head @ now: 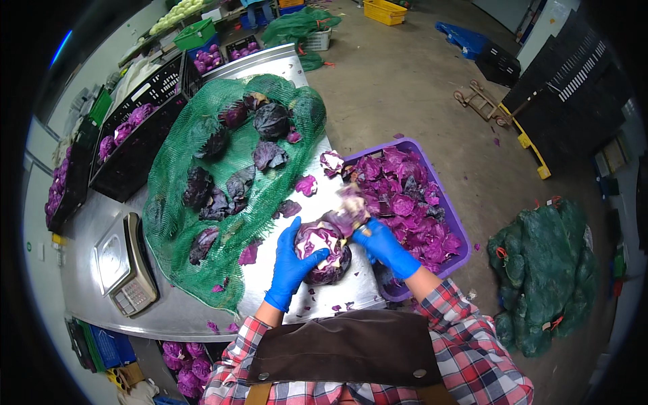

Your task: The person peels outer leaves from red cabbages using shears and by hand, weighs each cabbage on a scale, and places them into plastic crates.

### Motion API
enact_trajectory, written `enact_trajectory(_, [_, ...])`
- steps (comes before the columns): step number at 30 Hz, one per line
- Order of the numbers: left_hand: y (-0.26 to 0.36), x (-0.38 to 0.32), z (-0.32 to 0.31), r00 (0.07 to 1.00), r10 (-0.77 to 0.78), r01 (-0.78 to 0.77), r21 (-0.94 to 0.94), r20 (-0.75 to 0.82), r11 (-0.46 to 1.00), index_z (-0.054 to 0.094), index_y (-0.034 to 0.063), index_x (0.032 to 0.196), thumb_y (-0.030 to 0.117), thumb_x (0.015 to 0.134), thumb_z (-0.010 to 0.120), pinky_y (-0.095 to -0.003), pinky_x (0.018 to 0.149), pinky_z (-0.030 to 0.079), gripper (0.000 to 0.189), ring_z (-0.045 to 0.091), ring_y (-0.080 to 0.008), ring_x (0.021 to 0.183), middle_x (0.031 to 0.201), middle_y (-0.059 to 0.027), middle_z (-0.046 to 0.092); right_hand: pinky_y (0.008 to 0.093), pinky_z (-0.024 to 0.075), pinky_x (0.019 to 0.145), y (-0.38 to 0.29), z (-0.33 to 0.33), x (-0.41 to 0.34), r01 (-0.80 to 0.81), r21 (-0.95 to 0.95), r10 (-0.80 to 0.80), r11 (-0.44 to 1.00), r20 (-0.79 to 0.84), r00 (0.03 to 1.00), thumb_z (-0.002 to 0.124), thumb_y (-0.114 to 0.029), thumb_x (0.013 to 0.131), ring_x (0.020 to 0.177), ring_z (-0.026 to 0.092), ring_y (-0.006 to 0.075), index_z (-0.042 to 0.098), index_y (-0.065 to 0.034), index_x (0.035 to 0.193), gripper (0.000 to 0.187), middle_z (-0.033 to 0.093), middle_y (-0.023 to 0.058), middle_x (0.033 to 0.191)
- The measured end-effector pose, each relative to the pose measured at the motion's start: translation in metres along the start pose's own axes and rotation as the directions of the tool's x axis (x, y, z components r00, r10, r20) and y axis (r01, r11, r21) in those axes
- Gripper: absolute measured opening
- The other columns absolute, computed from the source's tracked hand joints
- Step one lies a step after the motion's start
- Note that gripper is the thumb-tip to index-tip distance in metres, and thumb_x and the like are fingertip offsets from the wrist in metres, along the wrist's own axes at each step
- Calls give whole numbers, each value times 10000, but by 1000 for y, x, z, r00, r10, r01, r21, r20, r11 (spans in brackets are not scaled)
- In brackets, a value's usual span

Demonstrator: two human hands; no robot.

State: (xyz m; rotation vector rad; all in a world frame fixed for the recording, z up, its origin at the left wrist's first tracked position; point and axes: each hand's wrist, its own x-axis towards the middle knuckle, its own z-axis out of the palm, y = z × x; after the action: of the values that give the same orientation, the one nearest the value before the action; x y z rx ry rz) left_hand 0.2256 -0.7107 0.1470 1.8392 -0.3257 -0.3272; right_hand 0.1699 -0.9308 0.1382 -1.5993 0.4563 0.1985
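My left hand (292,266), in a blue glove, grips a red cabbage (324,253) on the steel table, its thumb over the pale cut stem end. Just right of it, my gloved right hand (387,248) is closed around what looks like a knife (364,231); only a short piece shows at the fingers. Blurred cabbage trimmings (350,207) are in the air beyond that hand, close to the cabbage. A purple crate (458,223) full of trimmed red cabbage leaves (405,202) stands to the right, below the table edge.
On the table (197,324), a green mesh bag (177,243) holds dark cabbages and loose leaves. A weighing scale (126,268) sits at left, near black crates (147,136) of cabbages. Filled mesh sacks (547,273) and a small wheeled dolly (481,104) are on the floor at right.
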Motion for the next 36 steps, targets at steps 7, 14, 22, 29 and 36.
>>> enact_trajectory(7, [-3, -17, -15, 999, -23, 24, -22, 22, 999, 229, -3, 1370, 289, 643, 805, -369, 998, 348, 972, 409, -287, 1165, 1241, -174, 354, 293, 449, 447, 27, -15, -23, -122, 21, 123, 992, -65, 990, 525, -288, 899, 516, 551, 155, 519, -57, 995, 250, 601, 75, 730])
enact_trajectory(14, [5, -8, -3, 996, -84, 84, -22, 4, 996, 186, -66, 1360, 318, 635, 808, -350, 985, 366, 1030, 413, -279, 1178, 1288, -215, 333, 425, 493, 638, 4, 25, -45, 519, -597, -635, 611, 21, 772, 484, -307, 901, 775, 609, 390, 223, -58, 1388, 606, 539, 235, 1141])
enact_trajectory(22, [7, -12, 11, 992, -98, 88, -122, -77, 989, 169, -76, 1366, 284, 717, 755, -349, 990, 356, 946, 400, -277, 1195, 1331, -239, 314, 443, 487, 623, 6, 35, -20, 316, -620, -345, 718, 77, 936, 433, -352, 918, 734, 602, 391, 359, 4, 1305, 531, 602, 238, 948])
enact_trajectory(29, [2, -7, 13, 980, -153, 146, -64, -128, 987, 196, -94, 1348, 333, 726, 743, -361, 997, 335, 932, 394, -288, 1189, 1310, -249, 330, 434, 480, 630, -29, 18, 7, 25, -282, -15, 959, 39, 999, 399, -413, 926, 721, 602, 385, 533, -58, 1128, 431, 610, 233, 860])
enact_trajectory(36, [1, -34, 18, 988, -48, 49, 2, -147, 999, 207, -66, 1341, 316, 713, 755, -368, 1008, 311, 917, 356, -295, 1211, 1318, -219, 300, 469, 486, 670, 14, 15, 29, 246, -556, -267, 794, 46, 963, 515, -425, 847, 805, 604, 403, 496, -6, 1093, 486, 605, 260, 884])
